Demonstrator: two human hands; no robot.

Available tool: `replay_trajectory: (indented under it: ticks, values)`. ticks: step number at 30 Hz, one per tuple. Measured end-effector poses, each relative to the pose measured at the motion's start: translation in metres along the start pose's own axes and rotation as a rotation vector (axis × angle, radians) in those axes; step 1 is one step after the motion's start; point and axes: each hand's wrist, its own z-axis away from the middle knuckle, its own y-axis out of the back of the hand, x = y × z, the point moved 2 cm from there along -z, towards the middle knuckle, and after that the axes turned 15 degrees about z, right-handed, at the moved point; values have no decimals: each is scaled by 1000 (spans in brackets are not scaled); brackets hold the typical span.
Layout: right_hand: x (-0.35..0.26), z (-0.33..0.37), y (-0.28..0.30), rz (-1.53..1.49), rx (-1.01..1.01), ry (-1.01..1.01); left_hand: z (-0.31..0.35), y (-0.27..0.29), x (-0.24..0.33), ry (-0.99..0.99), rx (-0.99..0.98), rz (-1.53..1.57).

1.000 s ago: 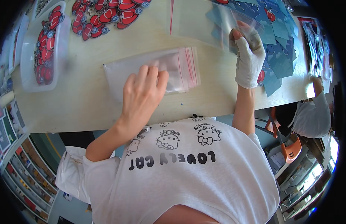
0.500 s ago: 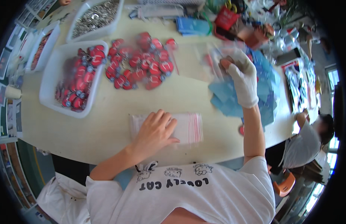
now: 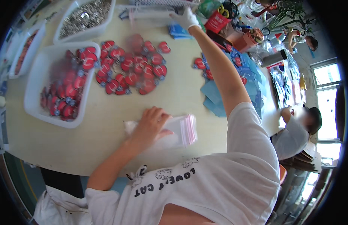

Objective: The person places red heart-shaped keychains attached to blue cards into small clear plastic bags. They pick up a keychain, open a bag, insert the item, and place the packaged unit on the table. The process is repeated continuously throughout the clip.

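Note:
My bare left hand [image 3: 149,123] lies on a stack of clear plastic zip bags [image 3: 177,131] with pink-red closure lines, near the table's front edge. Its fingers are bent over the bags and the thumb stands apart. My right hand [image 3: 187,18], in a white glove with uncovered fingertips, reaches to the far side of the table. The fingers there look spread, beside the end of a blurred clear bag [image 3: 149,20] with a pink line. Red rounded trinkets [image 3: 134,67] with small blue discs lie loose in a heap beyond my left hand.
At left, a white bin [image 3: 33,97] holds more red trinkets; behind it, another bin [image 3: 60,32] holds metal rings. Blue sheets [image 3: 215,97] with red trinkets spread under my right arm. Scissors [image 3: 229,9] and a red pouch [image 3: 217,22] stand far right. Another person [image 3: 296,127] sits at right.
My right hand has swung left and away from me, from above the blue sheets to the far bags, along with the clear bag. My left hand stays on the stack.

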Motion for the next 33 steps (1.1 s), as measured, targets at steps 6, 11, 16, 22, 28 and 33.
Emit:
replay_trajectory:
  ticks: [6, 11, 16, 22, 28, 33]
  values:
    - [79, 114, 119, 113, 230, 432, -2, -3, 1, 37, 14, 12]
    - [168, 217, 155, 236, 53, 4, -8, 2, 10, 17, -53, -55]
    - [179, 231, 141, 379, 109, -75, -15, 2, 18, 48, -95, -95]
    - [157, 252, 120, 473, 110, -67, -34, 20, 34, 54, -66, -86]
    - [153, 251, 156, -454, -128, -262, -82, 17, 29, 123, -21, 101]
    - [132, 261, 188, -835, -149, -183, -109, -1, 21, 130, 87, 488]
